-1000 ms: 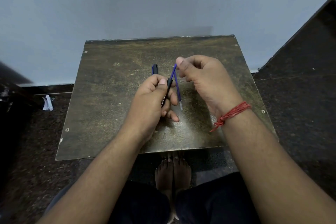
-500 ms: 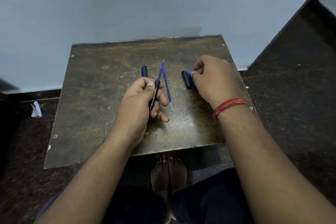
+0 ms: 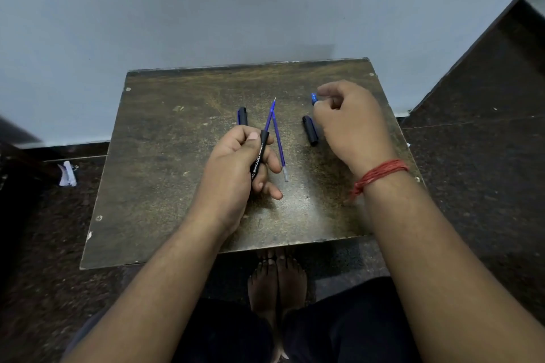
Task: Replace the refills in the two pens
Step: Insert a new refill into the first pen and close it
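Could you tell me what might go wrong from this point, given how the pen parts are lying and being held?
The refill sticks well out of the pen barrel that the left hand grips; it may not be seated, and could slip or bend. The loose refill lies right beside it and could be mistaken for it. The right hand pinches a small blue piece above the table; it could drop and roll off.

Your work surface is a small, worn brown table (image 3: 165,186) with screws at its corners. Directly on it, just right of your left hand (image 3: 236,174), lies a loose blue refill (image 3: 279,150). A black pen cap (image 3: 310,130) lies just left of your right hand (image 3: 348,124). Another black pen piece (image 3: 242,116) lies just beyond your left hand's knuckles.
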Tool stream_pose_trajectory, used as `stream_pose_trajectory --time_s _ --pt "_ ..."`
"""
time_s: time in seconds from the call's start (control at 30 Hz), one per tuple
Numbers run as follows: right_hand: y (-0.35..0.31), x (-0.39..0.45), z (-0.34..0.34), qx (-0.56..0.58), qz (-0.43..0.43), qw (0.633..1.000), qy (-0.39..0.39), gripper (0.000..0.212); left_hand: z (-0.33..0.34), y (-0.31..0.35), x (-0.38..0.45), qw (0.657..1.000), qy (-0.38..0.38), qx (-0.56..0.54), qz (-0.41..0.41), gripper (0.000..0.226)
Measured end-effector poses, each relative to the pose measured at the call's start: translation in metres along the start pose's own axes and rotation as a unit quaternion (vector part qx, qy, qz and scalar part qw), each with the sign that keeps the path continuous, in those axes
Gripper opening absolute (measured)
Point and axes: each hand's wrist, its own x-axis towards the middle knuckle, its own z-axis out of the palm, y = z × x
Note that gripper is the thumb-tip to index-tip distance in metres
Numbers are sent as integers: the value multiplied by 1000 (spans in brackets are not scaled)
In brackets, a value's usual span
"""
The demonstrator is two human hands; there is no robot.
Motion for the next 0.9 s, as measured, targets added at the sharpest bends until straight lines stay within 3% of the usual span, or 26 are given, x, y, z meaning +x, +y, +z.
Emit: stream_pose_trajectory --time_s 0.17,0.3,0.47,0.9 --pt "-11 -9 9 270 52 961 -41 12 0 -1 0 1000 -2 1 1 21" --pt "-14 -9 13 373 76 924 -43 10 1 -1 0 1000 -3 9 4 21" --pt "-12 -6 9 416 107 903 3 11 2 -1 0 1000 -23 19 10 21" --pt "-9 -4 9 415 99 904 -13 11 2 -1 -1 998 -61 6 5 21"
